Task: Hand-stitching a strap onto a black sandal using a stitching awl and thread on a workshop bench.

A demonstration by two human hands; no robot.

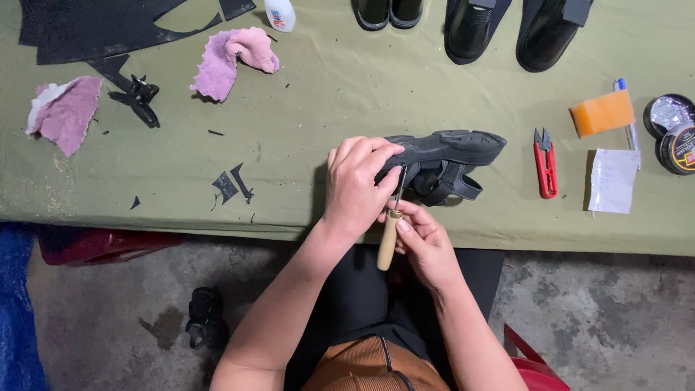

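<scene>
Sandal (447, 148) lies sideways; awl (389, 235) points up.

Table: a work surface covered in olive-green cloth (304, 94) fills the upper part of the frame, its front edge running across the middle.
Floor: bare grey concrete (601, 318), stained and patchy, along the bottom of the frame.
Seating: part of a red plastic chair (532, 362) at lower right.
Lower left: a blue sheet (16, 311) at the frame's edge, a red object (101, 245) under the table edge.
Light: even, soft shadows.
</scene>
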